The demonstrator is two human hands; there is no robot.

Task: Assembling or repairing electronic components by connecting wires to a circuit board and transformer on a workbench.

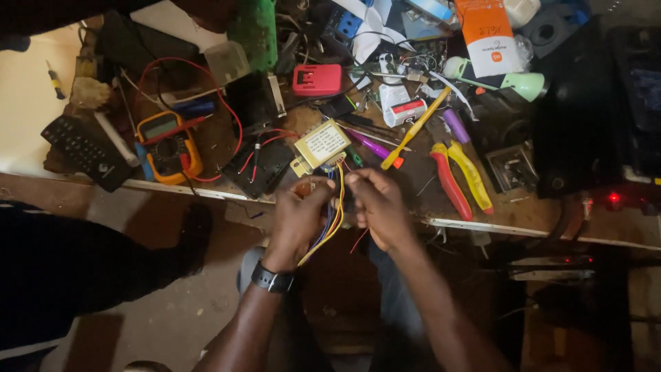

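Both hands — left hand (301, 210), right hand (375, 207) — pinch coloured wires (335, 213) from a small transformer (320, 145). It rests at the worktop (427, 193) near edge, leads hanging reachable.

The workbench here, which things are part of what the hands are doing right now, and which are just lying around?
In use:
- left hand and right hand, both gripping the wires
- bundle of coloured wires
- small transformer the wires run from

Lying about:
- yellow multimeter
- red and yellow pliers
- yellow screwdriver
- black remote control
- red box
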